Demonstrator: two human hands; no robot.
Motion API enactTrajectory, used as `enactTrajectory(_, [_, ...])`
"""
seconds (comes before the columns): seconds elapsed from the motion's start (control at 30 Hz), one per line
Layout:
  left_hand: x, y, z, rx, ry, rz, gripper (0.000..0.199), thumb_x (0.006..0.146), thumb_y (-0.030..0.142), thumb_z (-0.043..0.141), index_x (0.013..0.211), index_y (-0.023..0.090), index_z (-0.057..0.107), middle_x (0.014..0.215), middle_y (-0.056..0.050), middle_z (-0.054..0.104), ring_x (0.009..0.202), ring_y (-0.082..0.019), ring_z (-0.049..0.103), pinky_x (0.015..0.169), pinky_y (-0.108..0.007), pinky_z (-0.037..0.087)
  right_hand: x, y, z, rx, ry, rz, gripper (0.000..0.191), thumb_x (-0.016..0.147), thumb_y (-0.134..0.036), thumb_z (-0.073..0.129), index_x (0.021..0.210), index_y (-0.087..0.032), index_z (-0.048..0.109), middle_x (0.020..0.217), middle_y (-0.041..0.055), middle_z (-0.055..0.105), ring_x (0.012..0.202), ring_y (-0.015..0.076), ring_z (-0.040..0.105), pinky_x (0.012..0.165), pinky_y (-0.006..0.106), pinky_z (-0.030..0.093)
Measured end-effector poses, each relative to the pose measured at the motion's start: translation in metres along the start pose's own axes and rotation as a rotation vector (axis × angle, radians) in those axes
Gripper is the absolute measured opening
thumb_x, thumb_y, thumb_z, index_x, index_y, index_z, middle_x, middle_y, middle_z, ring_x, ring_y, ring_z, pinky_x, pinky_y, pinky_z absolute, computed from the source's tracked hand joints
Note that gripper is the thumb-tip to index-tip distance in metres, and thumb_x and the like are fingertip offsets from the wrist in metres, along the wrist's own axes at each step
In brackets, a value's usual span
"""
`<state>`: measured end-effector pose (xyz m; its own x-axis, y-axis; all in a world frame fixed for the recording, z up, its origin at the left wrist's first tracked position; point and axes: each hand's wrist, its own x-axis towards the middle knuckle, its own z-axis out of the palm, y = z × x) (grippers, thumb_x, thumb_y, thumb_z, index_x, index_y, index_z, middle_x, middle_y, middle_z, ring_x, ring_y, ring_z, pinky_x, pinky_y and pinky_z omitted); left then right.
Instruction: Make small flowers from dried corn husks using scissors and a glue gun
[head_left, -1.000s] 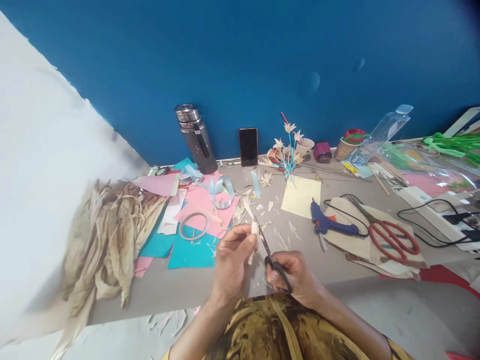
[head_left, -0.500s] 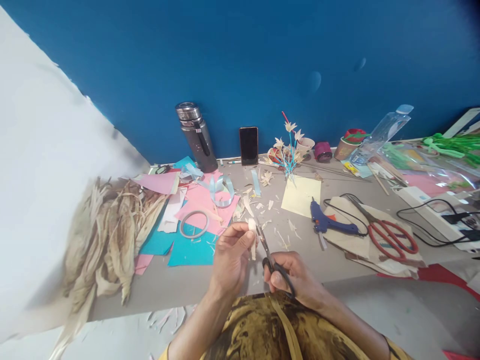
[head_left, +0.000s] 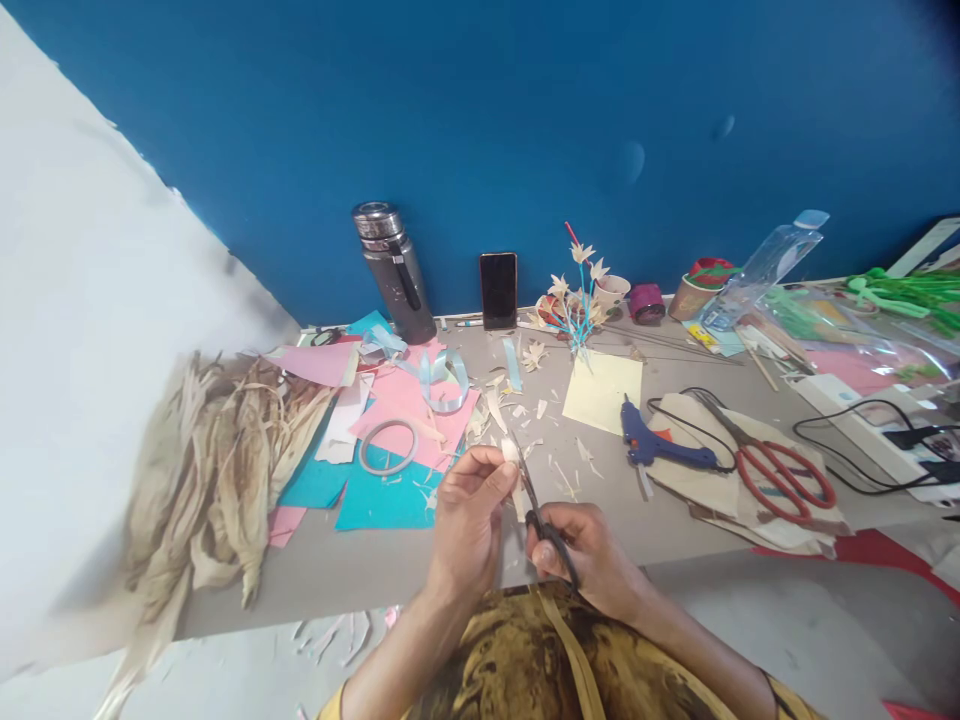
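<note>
Between thumb and fingers, my left hand [head_left: 474, 505] pinches a small pale strip of dried husk [head_left: 510, 452], one end showing above the thumb and a piece hanging below. Black-handled scissors [head_left: 551, 540] sit in my right hand [head_left: 589, 550], fingers through the handles. Their blades point up and away, right beside the husk piece; I cannot tell whether they touch it. Cream husk scraps [head_left: 541, 408] lie scattered just beyond my hands. Farther back stand husk flowers [head_left: 581, 255] on blue stems.
Dried husks [head_left: 225, 470] hang over the table's left edge. Coloured paper [head_left: 390, 500] and a tape ring [head_left: 388, 447] lie left. A flask [head_left: 394, 275] and phone [head_left: 499, 290] stand behind. At right are a glue gun [head_left: 664, 445], red-handled scissors [head_left: 787, 480] and a power strip [head_left: 862, 425].
My left hand has shifted slightly right with the husk strip, bringing it nearer the scissors. The scissors' handles look closer together and the blades more upright.
</note>
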<state>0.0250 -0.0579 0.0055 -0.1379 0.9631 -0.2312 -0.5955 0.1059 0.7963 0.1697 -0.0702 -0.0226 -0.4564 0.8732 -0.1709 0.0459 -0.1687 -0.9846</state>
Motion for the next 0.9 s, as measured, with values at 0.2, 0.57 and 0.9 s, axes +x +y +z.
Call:
enactTrajectory(0.2, [-0.0005, -0.0008, 0.0003, -0.002, -0.002, -0.001, 0.025, 0.068, 0.026, 0.085, 0.074, 0.017, 0.063, 0.059, 0.005, 0.059, 0.053, -0.007, 0.049, 0.056, -0.02, 0.039, 0.0003, -0.0008, 0.0004, 0.009, 0.001, 0.017, 0.064, 0.068, -0.078, 0.069, 0.061, -0.016, 0.058, 0.054, -0.0014, 0.052, 0.05, 0.0103, 0.041, 0.046, 0.021, 0.037])
enactTrajectory(0.57, [-0.0026, 0.001, 0.0004, 0.013, -0.03, -0.011, 0.022, 0.07, 0.026, 0.084, 0.078, 0.017, 0.065, 0.063, 0.003, 0.06, 0.057, -0.009, 0.053, 0.058, -0.022, 0.042, 0.0008, 0.0022, -0.0006, 0.019, 0.026, 0.041, 0.055, 0.068, -0.067, 0.077, 0.057, -0.017, 0.057, 0.051, -0.0012, 0.055, 0.048, 0.0112, 0.046, 0.046, 0.022, 0.039])
enactTrajectory(0.9, [-0.0001, -0.0005, -0.0079, 0.064, -0.066, 0.045, 0.021, 0.073, 0.026, 0.082, 0.084, 0.018, 0.066, 0.067, 0.001, 0.062, 0.062, -0.011, 0.057, 0.062, -0.023, 0.043, -0.003, -0.0015, -0.0039, 0.095, -0.089, 0.004, 0.062, 0.07, -0.077, 0.069, 0.067, -0.015, 0.062, 0.056, 0.0003, 0.057, 0.05, 0.0104, 0.044, 0.048, 0.022, 0.035])
